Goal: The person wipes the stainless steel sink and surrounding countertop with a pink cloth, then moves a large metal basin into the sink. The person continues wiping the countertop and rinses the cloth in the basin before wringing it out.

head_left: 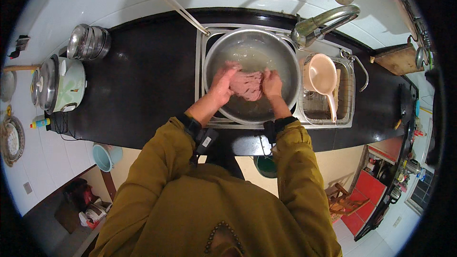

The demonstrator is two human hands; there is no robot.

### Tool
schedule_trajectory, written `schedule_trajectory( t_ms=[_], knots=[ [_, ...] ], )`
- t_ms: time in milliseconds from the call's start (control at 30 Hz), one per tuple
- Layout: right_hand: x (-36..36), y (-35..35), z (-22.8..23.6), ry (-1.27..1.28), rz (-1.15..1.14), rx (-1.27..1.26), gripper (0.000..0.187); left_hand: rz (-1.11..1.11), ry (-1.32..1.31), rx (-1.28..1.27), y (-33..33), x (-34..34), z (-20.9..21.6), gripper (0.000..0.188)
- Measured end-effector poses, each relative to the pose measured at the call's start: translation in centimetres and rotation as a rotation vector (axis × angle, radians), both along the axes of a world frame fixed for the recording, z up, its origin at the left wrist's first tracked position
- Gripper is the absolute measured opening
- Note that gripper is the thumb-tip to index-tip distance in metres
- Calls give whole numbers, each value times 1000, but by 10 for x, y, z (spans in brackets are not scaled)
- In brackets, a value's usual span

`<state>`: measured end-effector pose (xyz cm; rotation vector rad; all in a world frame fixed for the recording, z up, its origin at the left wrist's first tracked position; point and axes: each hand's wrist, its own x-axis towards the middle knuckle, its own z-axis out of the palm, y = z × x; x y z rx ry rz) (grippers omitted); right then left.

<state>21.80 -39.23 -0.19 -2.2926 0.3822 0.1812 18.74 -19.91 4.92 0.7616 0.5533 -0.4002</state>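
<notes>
A large steel bowl (281, 62) with water in it sits in the sink. Inside it lies a slab of raw pink meat (246, 85). My left hand (222, 84) grips the meat's left side and my right hand (272, 84) grips its right side, both low in the bowl. Olive sleeves are pushed up and dark bands sit on both wrists.
A steel tap (323, 21) arches over the bowl's right rim. A pink ladle (322, 77) rests in a wire basket (350, 109) on the right. On the black counter (143, 81) to the left stand a rice cooker (59, 85) and stacked steel pots (88, 42).
</notes>
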Motion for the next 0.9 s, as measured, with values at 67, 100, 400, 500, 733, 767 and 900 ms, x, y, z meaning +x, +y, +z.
schedule_trajectory(
  t_ms=[67,100,400,500,733,767,900],
  knots=[
    [-1,-2,-25,62,-123,-19,45,-26,83,99,8,1,4,35],
    [-8,-1,-33,2,156,-155,47,-27,144,154,10,1,7,37],
    [-21,5,39,231,298,-267,34,-301,495,104,-16,-18,19,69],
    [-38,5,91,-47,439,84,38,-365,480,-255,-27,-14,11,67],
    [-74,-1,183,-333,808,309,45,-150,333,-370,-20,12,12,57],
    [-77,-3,192,-303,826,353,44,-177,310,-365,-16,13,10,57],
    [-71,-12,217,-243,823,586,40,-317,101,-211,-11,5,-10,44]
  ],
)
